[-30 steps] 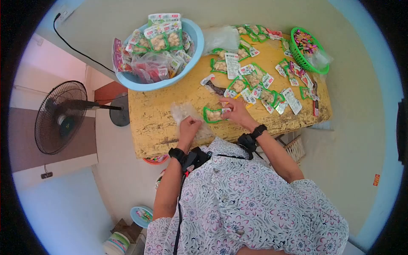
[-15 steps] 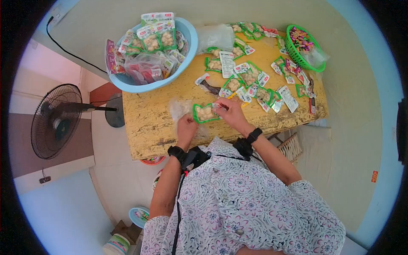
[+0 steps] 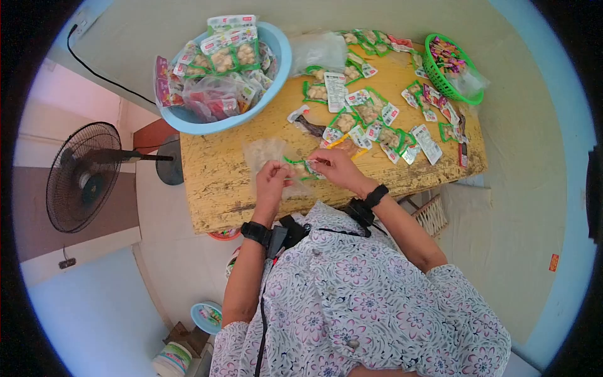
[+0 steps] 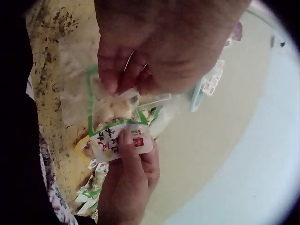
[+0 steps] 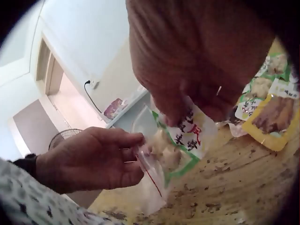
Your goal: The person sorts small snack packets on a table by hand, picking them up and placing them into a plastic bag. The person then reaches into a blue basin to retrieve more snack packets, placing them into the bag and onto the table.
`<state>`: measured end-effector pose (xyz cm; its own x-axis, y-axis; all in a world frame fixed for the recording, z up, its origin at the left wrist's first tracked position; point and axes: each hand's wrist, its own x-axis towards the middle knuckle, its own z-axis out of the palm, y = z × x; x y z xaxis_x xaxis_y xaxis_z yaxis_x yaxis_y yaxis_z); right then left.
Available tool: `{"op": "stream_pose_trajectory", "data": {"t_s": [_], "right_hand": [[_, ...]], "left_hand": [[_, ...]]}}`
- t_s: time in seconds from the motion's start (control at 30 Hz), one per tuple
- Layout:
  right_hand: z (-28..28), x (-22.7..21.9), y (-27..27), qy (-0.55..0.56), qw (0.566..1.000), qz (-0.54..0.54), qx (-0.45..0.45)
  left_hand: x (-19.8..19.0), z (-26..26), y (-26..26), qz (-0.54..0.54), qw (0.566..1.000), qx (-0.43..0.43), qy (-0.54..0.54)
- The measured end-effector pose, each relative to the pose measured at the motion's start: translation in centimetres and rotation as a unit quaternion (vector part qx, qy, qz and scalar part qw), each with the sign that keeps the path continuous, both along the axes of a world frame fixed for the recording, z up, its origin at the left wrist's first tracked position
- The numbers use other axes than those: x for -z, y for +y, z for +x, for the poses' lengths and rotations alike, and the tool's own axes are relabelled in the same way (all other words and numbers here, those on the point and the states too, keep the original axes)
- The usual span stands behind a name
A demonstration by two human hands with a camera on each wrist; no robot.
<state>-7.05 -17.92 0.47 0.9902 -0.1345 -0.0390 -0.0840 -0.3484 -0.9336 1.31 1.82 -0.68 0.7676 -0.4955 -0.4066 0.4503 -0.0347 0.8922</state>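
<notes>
Between my two hands is a green-edged snack packet (image 3: pixel 299 169) with pale, lumpy pieces showing through its clear window. My right hand (image 3: pixel 342 168) pinches its white printed end (image 4: pixel 110 143) between thumb and fingers. My left hand (image 3: pixel 271 183) pinches the mouth of a clear zip bag (image 3: pixel 260 154), which has a red line along its edge in the right wrist view. There, the packet's far end (image 5: pixel 164 152) lies at the bag's mouth, with clear film around it. The left fingers partly cover the packet in the left wrist view.
On the worn yellow table (image 3: pixel 220 188), several more packets (image 3: pixel 370 113) are spread to the right. A blue basin (image 3: pixel 282 81) full of packets stands at the back left, near a stack of clear bags (image 3: pixel 319 53). A green basket (image 3: pixel 433 69) holds small wrapped pieces.
The right hand has carried the packet leftward to the left hand. The left hand has raised the clear bag's mouth, and the packet's end now overlaps it.
</notes>
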Motion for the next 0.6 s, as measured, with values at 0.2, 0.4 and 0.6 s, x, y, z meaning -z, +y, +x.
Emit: {"op": "stream_pose_trajectory", "data": {"t_s": [0.2, 0.4, 0.6], "right_hand": [[0.4, 1.4, 0.0, 0.09, 0.973, 0.208, 0.046], [0.2, 5.2, 1.2, 0.074, 0.976, 0.203, -0.004], [-0.1, 1.6, 0.9, -0.064, 0.988, -0.137, 0.024]], "left_hand": [[-1.1, -0.2, -0.5, -0.105, 0.992, 0.066, -0.019], [-0.4, -1.5, -0.8, -0.189, 0.977, 0.073, 0.066], [-0.9, -1.3, -0.4, -0.192, 0.978, 0.06, 0.059]]}}
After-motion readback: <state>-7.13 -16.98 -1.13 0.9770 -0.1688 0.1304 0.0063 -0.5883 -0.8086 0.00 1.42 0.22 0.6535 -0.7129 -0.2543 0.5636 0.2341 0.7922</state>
